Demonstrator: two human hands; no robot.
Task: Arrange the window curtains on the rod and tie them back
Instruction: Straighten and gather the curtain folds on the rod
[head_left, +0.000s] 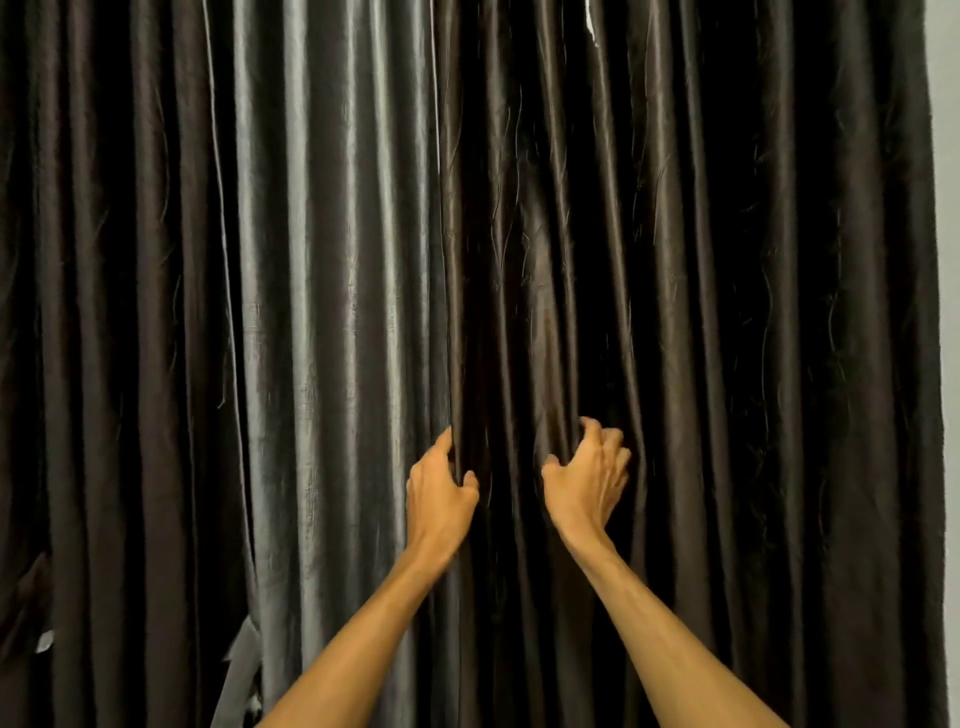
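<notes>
Leftmost, dark satin curtain panel hanging in long vertical pleats, glossier and paler toward its inner edge; grey tie-back strip dangling low beside that edge

Centre, left hand curled round the leading edge of the right curtain panel, fingertips tucked behind the fabric, thumb pressed on the front

Just beside, right hand clawed into the next pleats, fingers bent and slightly spread, bunching a fold

Probably light, limp and slippery cloth, prone to slide out of a loose grip; best gathered pleat by pleat at about this height, edge first

Rod out of view above; thin sliver of daylight near the top

Far right, pale wall past the curtain's outer edge
</notes>
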